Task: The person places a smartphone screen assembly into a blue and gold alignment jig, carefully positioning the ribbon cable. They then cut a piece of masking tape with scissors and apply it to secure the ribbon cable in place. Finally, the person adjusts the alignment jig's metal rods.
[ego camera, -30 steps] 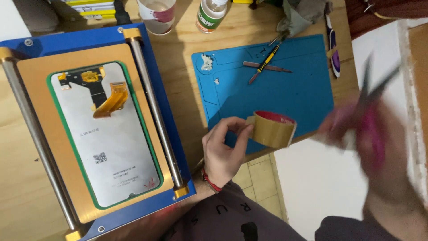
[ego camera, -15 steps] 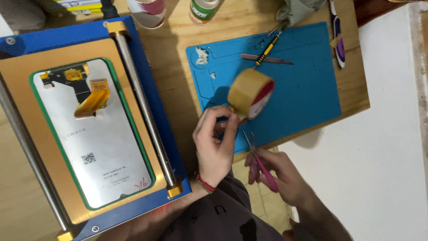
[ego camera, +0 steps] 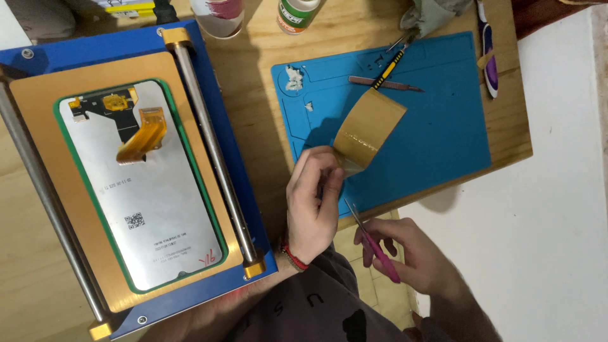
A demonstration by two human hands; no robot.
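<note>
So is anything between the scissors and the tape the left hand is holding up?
Nothing visible. The scissors in the right hand point up toward the tape roll held by the left hand; only open air above the blue mat separates them.

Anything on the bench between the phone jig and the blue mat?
No: in the head view the strip of wooden bench between the jig and the mat is bare; only the left hand crosses its near end.
</note>
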